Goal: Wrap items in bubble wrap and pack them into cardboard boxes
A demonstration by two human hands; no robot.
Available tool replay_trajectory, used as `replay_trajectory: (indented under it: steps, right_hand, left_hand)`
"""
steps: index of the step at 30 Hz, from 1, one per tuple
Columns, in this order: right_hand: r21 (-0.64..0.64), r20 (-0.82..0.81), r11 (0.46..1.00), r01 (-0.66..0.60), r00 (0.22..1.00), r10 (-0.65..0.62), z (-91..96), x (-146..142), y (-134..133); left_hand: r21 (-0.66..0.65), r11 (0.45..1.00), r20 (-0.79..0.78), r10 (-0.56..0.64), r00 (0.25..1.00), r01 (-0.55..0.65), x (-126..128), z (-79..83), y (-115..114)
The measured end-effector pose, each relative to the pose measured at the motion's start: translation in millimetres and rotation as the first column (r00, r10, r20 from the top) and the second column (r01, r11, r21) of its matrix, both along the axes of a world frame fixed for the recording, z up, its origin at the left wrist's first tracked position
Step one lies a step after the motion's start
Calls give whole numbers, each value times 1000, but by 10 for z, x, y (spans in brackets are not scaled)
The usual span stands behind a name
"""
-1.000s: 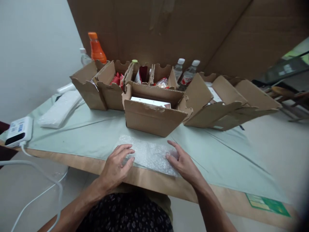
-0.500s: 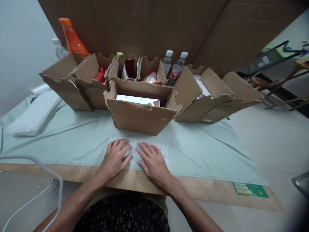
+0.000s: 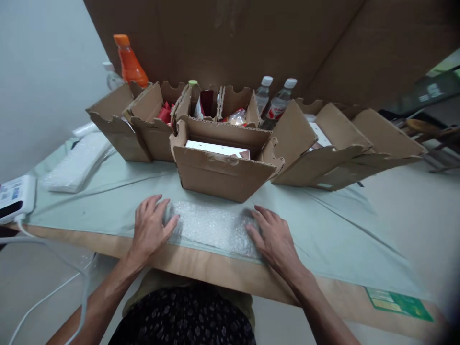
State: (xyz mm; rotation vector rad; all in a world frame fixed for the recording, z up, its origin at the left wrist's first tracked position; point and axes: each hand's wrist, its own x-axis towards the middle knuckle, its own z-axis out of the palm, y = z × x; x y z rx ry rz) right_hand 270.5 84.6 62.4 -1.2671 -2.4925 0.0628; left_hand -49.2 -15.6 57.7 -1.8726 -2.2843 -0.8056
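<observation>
A sheet of bubble wrap (image 3: 212, 227) lies flat on the green cloth (image 3: 323, 244) near the front edge of the table (image 3: 201, 266), between the two hands. The left hand (image 3: 153, 227) is at the left end of the sheet, with its grip loose and its fingers bent a little. The right hand (image 3: 271, 235) is over the right end, and its grip is loose too, with the fingers apart. I cannot tell if the fingertips press on the sheet. Just behind it is a brown box (image 3: 223, 177) with a white box (image 3: 215, 149) inside. More bubble wrap (image 3: 77, 160) sits in a pile on the left, and an orange bottle (image 3: 131, 64) stands at the back
</observation>
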Motion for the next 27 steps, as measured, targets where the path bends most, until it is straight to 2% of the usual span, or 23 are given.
replay_trajectory:
  steps: [2,5,8,12,15,17,19,22,24,26,27]
  right_hand:
    - [-26,20,1000,8,1000,-8,-55,-80,46]
    - [-87,-77,996,13,997,-20,-48,-45,-1]
    - [-285,-215,958,16,973,-80,123,20,-144]
    - [-596,-351,798,-87,922,-162,347,-89,-409]
    - [-718,-426,653,-240,894,-139,339,-373,-643]
    - [-749,-458,577,-325,883,-97,272,-622,-785]
    - [-758,-477,532,-378,877,-57,200,-860,-879]
    - [-794,-497,450,-409,863,-93,129,-1086,-909]
    - [-840,-491,353,-412,854,-173,112,-1131,-881]
    - [-870,-478,258,-419,845,-240,112,-1124,-844]
    - [-876,-476,227,-426,839,-264,118,-1113,-827]
  left_hand:
    - [-64,997,54,44,998,-41,16,-49,-1]
    - [-69,997,165,49,985,-38,106,-114,38]
    - [-69,997,242,40,969,-23,114,-87,12]
    - [-106,994,420,45,907,0,-161,98,-133]
    - [-142,990,521,61,852,16,-483,280,-98]
    - [-171,985,432,50,901,28,-670,374,65]
    - [-183,983,305,27,952,31,-797,424,290]
    - [-142,990,226,18,974,14,-838,427,492]
    - [-101,995,214,-3,977,25,-763,404,387]
    - [-49,992,224,-98,970,112,-616,370,74]
    - [8,977,241,-209,948,214,-520,347,-135]
